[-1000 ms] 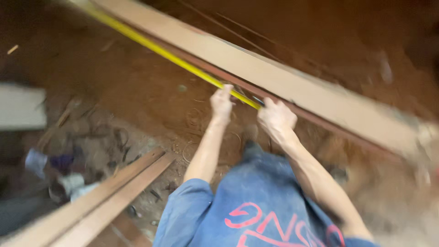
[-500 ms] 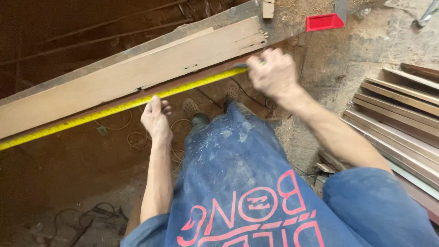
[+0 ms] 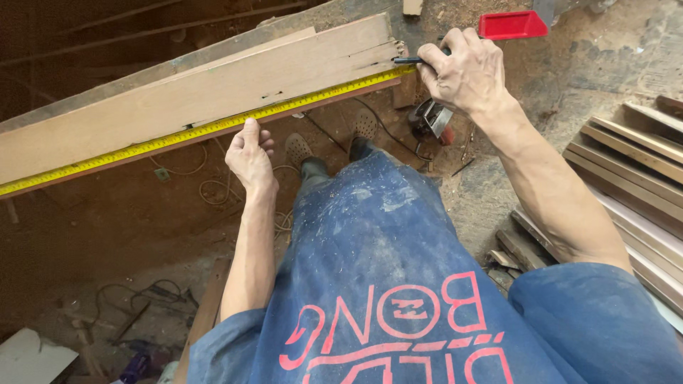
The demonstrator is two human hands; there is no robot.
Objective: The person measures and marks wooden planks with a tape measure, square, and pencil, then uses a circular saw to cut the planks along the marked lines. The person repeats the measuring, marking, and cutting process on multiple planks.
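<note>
Long wooden board [image 3: 192, 96] lying slantwise across a rough bench [image 3: 341, 14], with a yellow tape measure [image 3: 213, 128] stretched along its near edge from far left to the right end. Left hand [image 3: 250, 153] pressed up against the board's lower edge about midway, fingers curled shut over the tape, seemingly pinning it flat so it cannot sag or slide. Right hand [image 3: 466, 71] at the board's right end, fingers closed around a dark pencil [image 3: 407, 60], tip touching the wood just above the tape's end, likely placed there to read the scale and mark in one spot. Red flat tool [image 3: 514, 25] lying just beyond that hand on the bench. Below the bench, sandalled feet [image 3: 299, 149] on dirt floor among loose cables [image 3: 206, 188]; a small power tool [image 3: 430, 117] on the ground near the board's end. Stack of wooden strips [image 3: 633, 163] at right, well apart from the board. Blue dusty clothing [image 3: 398, 284] filling the lower view.

Against half a second earlier: much the same pose, same grip on both sides, left hand at a similar place under the tape. Against a second earlier: view swung round, board then running the opposite slant, both hands close together on the tape, now spread well apart.
</note>
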